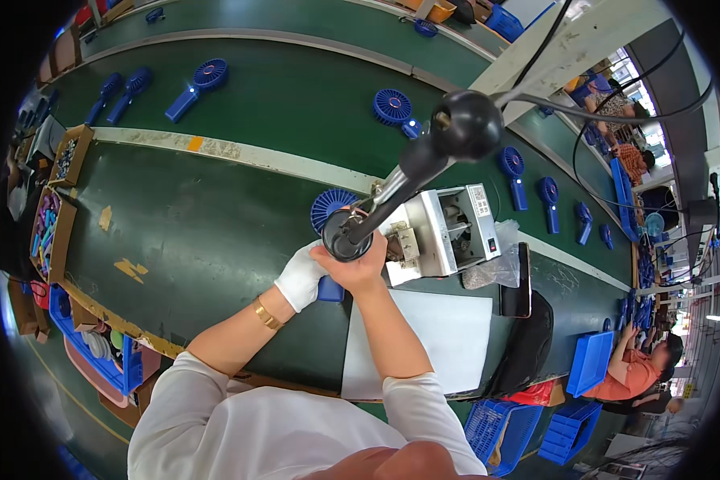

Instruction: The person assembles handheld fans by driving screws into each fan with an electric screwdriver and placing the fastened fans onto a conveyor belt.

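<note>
Gripped by your gloved left hand [299, 277], the blue fan [333, 206] sits under the black-knobbed arm [408, 176]; your right hand's [362, 270] hold is hidden, and uneven pressure could make it slip.

Legibility: no word or number can be made out anywhere in the frame.
Metal machine [434, 236]: a white label [479, 200] with small dark, code-like printed blocks sits on its casing, the print too fine to read.
Surface [208, 212], right-hand end: pale scribbled lines [566, 277] run across the dark green top, illegible.
Surface, left-hand end: a yellow zigzag mark [130, 270] resembles a letter but cannot be read as one.
White rail [272, 163]: a plain orange marker [194, 144] stands on it.
</note>
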{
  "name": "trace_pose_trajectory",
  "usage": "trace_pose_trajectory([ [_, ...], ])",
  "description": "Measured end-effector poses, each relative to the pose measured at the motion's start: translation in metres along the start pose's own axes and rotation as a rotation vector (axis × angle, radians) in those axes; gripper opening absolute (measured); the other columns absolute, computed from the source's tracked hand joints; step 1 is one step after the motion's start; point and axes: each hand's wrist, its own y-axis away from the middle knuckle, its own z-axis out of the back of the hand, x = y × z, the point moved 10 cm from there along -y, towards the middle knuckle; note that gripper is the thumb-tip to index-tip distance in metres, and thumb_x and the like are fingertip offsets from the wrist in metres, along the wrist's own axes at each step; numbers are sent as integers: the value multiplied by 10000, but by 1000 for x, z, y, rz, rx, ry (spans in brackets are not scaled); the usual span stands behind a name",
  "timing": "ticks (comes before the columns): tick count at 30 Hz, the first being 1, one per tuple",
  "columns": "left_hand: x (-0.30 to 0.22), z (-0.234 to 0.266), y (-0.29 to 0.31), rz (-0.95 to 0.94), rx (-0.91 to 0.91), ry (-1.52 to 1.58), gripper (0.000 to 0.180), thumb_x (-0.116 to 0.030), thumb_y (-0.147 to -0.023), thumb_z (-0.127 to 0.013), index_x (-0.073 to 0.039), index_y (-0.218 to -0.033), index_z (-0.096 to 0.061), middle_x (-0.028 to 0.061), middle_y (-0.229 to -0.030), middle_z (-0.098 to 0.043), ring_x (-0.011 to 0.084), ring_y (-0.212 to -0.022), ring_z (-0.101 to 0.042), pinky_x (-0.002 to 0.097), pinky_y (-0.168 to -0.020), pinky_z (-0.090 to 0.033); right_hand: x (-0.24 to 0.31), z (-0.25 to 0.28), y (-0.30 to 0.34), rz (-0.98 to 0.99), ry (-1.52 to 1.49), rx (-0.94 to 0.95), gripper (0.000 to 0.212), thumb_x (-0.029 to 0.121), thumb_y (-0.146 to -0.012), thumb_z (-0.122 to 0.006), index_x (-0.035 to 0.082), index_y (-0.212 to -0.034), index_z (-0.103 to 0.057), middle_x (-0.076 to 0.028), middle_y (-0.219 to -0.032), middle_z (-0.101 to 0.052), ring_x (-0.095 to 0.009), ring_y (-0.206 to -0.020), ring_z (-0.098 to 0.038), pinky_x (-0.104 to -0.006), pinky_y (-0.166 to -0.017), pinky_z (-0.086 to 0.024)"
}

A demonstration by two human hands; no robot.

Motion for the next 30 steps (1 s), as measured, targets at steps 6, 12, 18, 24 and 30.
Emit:
trace_pose_trajectory([
  [6,-10,-15,10,-94,57,-247,289,3,-799,-600,5,-1078,-524,48,-978,-602,125,-847,-595,279,-763,-502,-15,14,-1,-196,-182,-52,631,174,-580,-840,-34,-1084,-523,-84,-820,-645,-142,-739,-632,-275,-690,-507],
  [12,9,-55,31,96,112,-265,334,-93,-813,-642,9,-1095,-495,57,-993,-595,134,-863,-607,303,-743,-527,20,50,-17,-178,-434,-234,546,-128,-646,-631,-27,-1148,-442,-62,-731,-563,-86,-624,-522,-201,-564,-426],
  [18,1,-31,32,-9,-27,-77,354,-27,-792,-578,12,-1122,-455,78,-987,-550,169,-875,-572,346,-784,-510,40,63,-21,-22,-328,-271,517,-153,-641,-587,-42,-1116,-418,-106,-735,-571,-113,-608,-519,-201,-576,-423],
  [24,-8,-29,30,-28,-42,-315,364,-42,-769,-605,-2,-1096,-451,108,-937,-561,181,-782,-596,332,-743,-519,35,79,-25,-44,-106,-384,387,2,-759,-492,-15,-1127,-377,-95,-626,-538,-139,-533,-486,-257,-553,-427],
  [30,-9,-31,32,-58,-50,-458,391,-99,-742,-649,-6,-1069,-457,79,-896,-567,150,-769,-585,294,-707,-499,16,55,-22,-122,-279,-249,401,108,-803,-569,-2,-1137,-377,-93,-632,-529,-141,-536,-485,-275,-531,-434],
])
